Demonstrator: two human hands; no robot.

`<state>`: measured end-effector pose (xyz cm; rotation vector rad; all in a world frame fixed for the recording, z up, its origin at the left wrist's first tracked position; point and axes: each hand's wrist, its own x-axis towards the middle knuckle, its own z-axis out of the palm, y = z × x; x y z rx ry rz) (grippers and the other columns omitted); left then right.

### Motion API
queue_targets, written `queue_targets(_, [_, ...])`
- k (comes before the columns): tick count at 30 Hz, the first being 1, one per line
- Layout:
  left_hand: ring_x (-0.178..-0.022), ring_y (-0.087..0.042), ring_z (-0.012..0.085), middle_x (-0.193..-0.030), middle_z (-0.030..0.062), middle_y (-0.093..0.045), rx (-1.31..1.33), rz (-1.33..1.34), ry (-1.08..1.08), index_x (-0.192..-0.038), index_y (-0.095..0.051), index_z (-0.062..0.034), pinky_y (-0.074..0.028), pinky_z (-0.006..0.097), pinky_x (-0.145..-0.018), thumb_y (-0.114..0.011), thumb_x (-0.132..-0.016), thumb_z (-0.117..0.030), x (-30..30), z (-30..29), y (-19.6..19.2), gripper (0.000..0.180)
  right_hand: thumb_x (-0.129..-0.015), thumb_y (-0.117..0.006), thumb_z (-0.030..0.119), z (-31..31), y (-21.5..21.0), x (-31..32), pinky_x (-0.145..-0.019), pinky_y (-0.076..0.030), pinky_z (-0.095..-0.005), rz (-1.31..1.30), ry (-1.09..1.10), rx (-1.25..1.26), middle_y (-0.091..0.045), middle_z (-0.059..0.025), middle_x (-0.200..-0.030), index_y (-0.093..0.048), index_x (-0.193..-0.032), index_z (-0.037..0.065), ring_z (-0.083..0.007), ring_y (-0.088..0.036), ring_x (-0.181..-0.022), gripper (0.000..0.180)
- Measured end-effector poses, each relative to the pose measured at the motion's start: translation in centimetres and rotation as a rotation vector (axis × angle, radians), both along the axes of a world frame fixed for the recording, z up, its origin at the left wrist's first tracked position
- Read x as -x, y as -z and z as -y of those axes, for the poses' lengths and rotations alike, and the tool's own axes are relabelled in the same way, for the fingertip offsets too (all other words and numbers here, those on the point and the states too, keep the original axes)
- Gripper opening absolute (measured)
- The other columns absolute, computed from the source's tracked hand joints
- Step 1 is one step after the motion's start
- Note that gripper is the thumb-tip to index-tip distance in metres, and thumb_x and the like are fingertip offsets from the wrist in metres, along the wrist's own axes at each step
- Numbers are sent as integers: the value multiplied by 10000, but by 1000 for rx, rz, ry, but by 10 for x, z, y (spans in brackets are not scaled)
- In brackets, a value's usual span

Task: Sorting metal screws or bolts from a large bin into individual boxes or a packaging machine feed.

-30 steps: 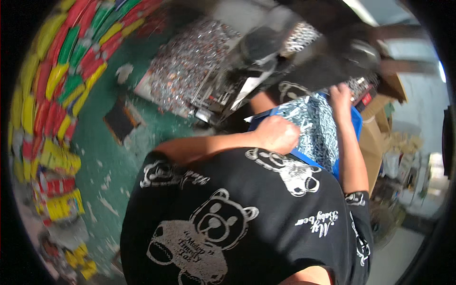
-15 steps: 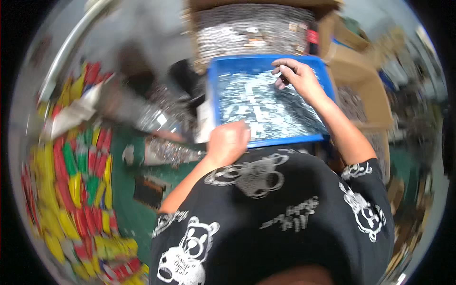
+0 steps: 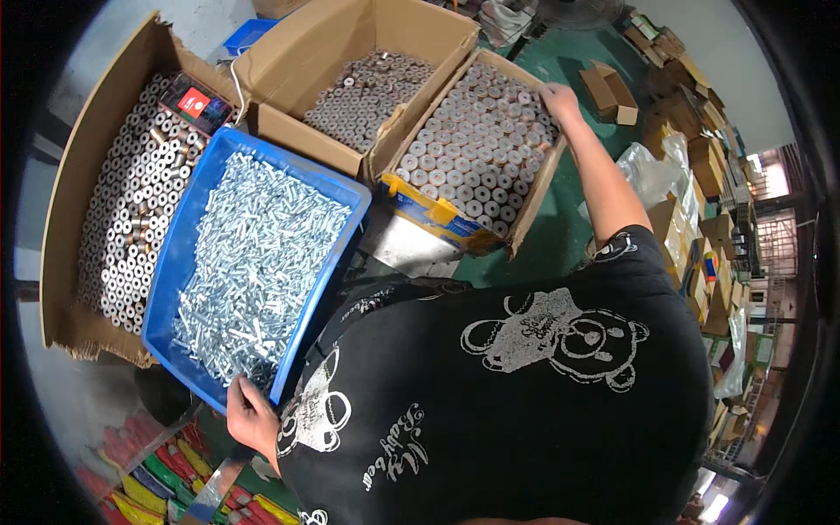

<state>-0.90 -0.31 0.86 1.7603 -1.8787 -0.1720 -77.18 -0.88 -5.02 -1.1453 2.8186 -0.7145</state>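
where left hand [image 3: 252, 422] meets blue bin [image 3: 185, 241] and right hand [image 3: 560, 103] carton [image 3: 538, 201], both grips are half-hidden and unclear.

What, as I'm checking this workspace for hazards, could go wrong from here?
The blue tray is heaped with loose silver pins; a knock from the left grip, at its near edge, might spill some. The right grip is at the rim of a carton whose taped front looks crumpled, so a hard pull could tear it and let round pieces out.
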Motion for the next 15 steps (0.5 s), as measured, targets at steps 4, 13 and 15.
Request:
queue_targets(4, [-729,-658,280,-860,180,-683,-40,45,26,-1007,-673,13,-502,339,-677,-580,-933,-179,5,8,7,226,-885,-518,311,-43,42,6,-804,-506,-480,-183,110,-37,-669,-227,-926,-709,-971,77,-415,-638,-868,314])
queue_targets(13, [-739,-652,269,-874,192,-680,-99,63,-13,-1019,-658,44,-501,335,-701,-564,-938,-161,4,5,1,240,-905,-517,398,-27,75,28,-1019,-381,-480,-299,189,-111,-566,-180,-1274,-568,-1253,103,-392,-499,-1189,458])
queue_targets(15, [-743,-651,260,-880,194,-681,-117,13,-38,-1020,-653,58,-499,326,-707,-561,-940,-149,7,4,0,240,-911,-493,456,-29,80,35,-984,-404,-478,-334,185,-202,-540,-170,-1308,-553,-1249,82,-354,-494,-1203,508])
